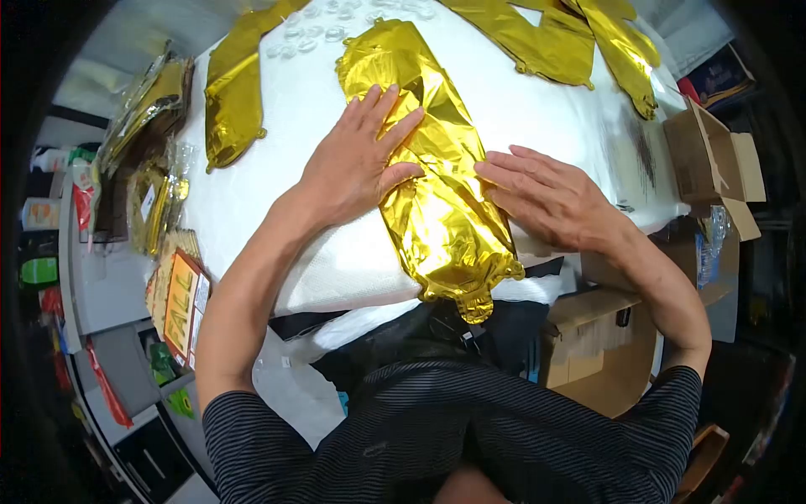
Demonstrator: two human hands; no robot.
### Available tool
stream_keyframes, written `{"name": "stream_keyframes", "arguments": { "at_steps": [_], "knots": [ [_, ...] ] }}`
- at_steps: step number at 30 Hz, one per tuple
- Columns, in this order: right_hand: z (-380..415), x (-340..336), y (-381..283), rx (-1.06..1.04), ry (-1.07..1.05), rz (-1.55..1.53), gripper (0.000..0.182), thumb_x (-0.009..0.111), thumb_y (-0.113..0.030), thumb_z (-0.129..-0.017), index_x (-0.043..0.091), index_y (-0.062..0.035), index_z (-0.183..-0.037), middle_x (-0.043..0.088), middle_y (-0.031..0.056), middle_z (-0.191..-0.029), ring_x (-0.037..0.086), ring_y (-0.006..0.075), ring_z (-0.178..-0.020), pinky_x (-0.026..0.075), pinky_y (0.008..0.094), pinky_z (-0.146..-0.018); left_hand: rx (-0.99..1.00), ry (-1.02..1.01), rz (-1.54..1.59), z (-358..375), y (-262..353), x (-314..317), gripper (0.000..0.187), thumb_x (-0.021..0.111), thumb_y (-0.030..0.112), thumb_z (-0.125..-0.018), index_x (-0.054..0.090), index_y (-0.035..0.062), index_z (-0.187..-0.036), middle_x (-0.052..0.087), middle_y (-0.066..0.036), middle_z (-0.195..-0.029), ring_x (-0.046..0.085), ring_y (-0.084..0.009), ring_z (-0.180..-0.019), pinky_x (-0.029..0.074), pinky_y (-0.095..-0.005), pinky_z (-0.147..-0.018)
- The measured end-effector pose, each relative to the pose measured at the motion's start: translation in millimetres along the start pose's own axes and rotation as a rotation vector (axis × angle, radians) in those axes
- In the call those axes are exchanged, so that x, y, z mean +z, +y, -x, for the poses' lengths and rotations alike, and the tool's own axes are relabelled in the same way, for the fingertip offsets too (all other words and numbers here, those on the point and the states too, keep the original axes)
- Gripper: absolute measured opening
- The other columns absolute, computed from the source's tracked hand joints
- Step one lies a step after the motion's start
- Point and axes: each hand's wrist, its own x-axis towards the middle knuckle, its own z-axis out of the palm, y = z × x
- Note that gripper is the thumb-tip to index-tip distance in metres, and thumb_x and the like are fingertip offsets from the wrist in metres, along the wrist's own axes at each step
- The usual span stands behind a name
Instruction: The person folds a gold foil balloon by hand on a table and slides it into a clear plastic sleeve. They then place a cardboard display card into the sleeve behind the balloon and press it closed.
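Note:
A shiny gold foil balloon (pixel 445 223), flat and creased, lies lengthwise on the white-covered table (pixel 336 260), its tabbed near end hanging past the table's edge. My left hand (pixel 348 160) rests on the balloon's upper left part, with fingers spread and palm down. At the balloon's right edge is my right hand (pixel 546 197), its fingers stretched out and the fingertips touching the foil. Neither hand grips anything.
More gold foil balloons lie at the far left (pixel 235 101) and far right (pixel 546 42). Small clear discs (pixel 323 29) are scattered at the back. Packaged foil items (pixel 151 197) and a printed "FALL" card (pixel 183 307) hang on the left. Open cardboard boxes (pixel 701 155) stand at the right.

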Motion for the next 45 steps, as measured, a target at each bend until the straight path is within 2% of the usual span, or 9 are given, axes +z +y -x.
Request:
{"name": "stream_keyframes", "arguments": {
  "at_steps": [6, 16, 19, 22, 29, 35, 38, 43, 45],
  "knots": [
    [12, -19, 8, -0.053, -0.021, -0.048, 0.022, 0.071, -0.013, -0.084, 0.069, -0.0081, -0.106, 0.063, 0.0137, -0.141, 0.062, 0.0345, -0.129, 0.052, 0.0499, -0.109, 0.004, 0.028, 0.019, 2, 1, 2, 0.068, 0.048, 0.054, -0.104, 0.039, 0.0151, -0.159, 0.032, -0.023, -0.164, 0.025, -0.0421, -0.153, 0.02, -0.0492, -0.127],
    [-3, -5, 4, -0.027, -0.042, 0.007, 0.022, 0.069, -0.014, -0.086, 0.067, -0.0029, -0.104, 0.06, 0.0146, -0.144, 0.059, 0.0344, -0.132, 0.052, 0.0499, -0.109, -0.007, 0.024, 0.017, 1, 2, 3, 0.068, 0.046, 0.056, -0.104, 0.039, 0.0159, -0.159, 0.032, -0.022, -0.164, 0.025, -0.0412, -0.153, 0.02, -0.0489, -0.127],
    [-8, 5, 10, 0.004, 0.043, 0.039, 0.028, 0.069, -0.011, -0.085, 0.063, -0.0002, -0.11, 0.059, 0.0155, -0.144, 0.058, 0.0348, -0.132, 0.051, 0.0489, -0.109, -0.002, 0.024, 0.003, 1, 1, 3, 0.068, 0.044, 0.057, -0.104, 0.039, 0.0164, -0.159, 0.032, -0.022, -0.164, 0.025, -0.0406, -0.154, 0.019, -0.0483, -0.128],
    [-18, 12, 16, 0.079, 0.114, 0.017, 0.052, 0.071, -0.009, -0.084, 0.055, -0.0033, -0.133, 0.059, 0.0152, -0.144, 0.057, 0.035, -0.134, 0.046, 0.0485, -0.115, -0.002, 0.034, 0.009, 1, 1, 5, 0.068, 0.043, 0.058, -0.104, 0.04, 0.0158, -0.158, 0.032, -0.022, -0.163, 0.025, -0.0403, -0.154, 0.019, -0.0479, -0.128],
    [-27, 21, 29, -0.029, 0.037, -0.04, 0.046, 0.072, -0.01, -0.084, 0.062, -0.0091, -0.129, 0.06, 0.0117, -0.144, 0.057, 0.0309, -0.134, 0.041, 0.0494, -0.119, -0.012, 0.03, 0.022, 0, 3, 4, 0.069, 0.045, 0.057, -0.104, 0.041, 0.0146, -0.158, 0.031, -0.022, -0.164, 0.024, -0.0397, -0.154, 0.019, -0.0479, -0.128],
    [-33, 19, 30, 0.079, 0.011, -0.214, 0.038, 0.07, -0.004, -0.085, 0.067, -0.0099, -0.122, 0.065, 0.0079, -0.138, 0.061, 0.0272, -0.13, 0.044, 0.0506, -0.116, 0.011, 0.04, 0.119, 4, -11, 0, 0.059, 0.048, 0.044, -0.107, 0.043, 0.0119, -0.156, 0.031, -0.022, -0.164, 0.025, -0.0387, -0.154, 0.02, -0.047, -0.128],
    [-38, 18, 33, 0.101, 0.034, -0.227, 0.031, 0.068, -0.006, -0.087, 0.071, -0.0078, -0.118, 0.071, 0.0083, -0.129, 0.067, 0.028, -0.121, 0.048, 0.0472, -0.114, -0.011, 0.027, 0.434, 5, -26, -6, 0.048, 0.053, 0.029, -0.107, 0.049, 0.0093, -0.151, 0.035, -0.019, -0.163, 0.028, -0.0365, -0.153, 0.022, -0.0451, -0.128],
    [-44, 27, 43, 0.272, 0.211, -0.4, 0.025, 0.066, -0.003, -0.086, 0.074, -0.0094, -0.109, 0.076, 0.0107, -0.094, 0.074, 0.0297, -0.084, 0.06, 0.04, -0.078, -0.034, 0.045, 0.507, 5, -26, -7, 0.04, 0.057, 0.017, -0.104, 0.057, 0.0069, -0.143, 0.044, -0.017, -0.158, 0.037, -0.0346, -0.149, 0.026, -0.0421, -0.128],
    [-50, 20, 47, 0.313, 0.172, -0.405, 0.021, 0.063, -0.005, -0.089, 0.073, -0.0097, -0.107, 0.072, 0.0128, -0.083, 0.069, 0.0295, -0.07, 0.054, 0.0398, -0.064, -0.022, 0.057, 0.489, 4, -25, -9, 0.039, 0.057, 0.017, -0.104, 0.057, 0.0064, -0.142, 0.044, -0.017, -0.158, 0.039, -0.0351, -0.148, 0.029, -0.0421, -0.127]
  ]
}}
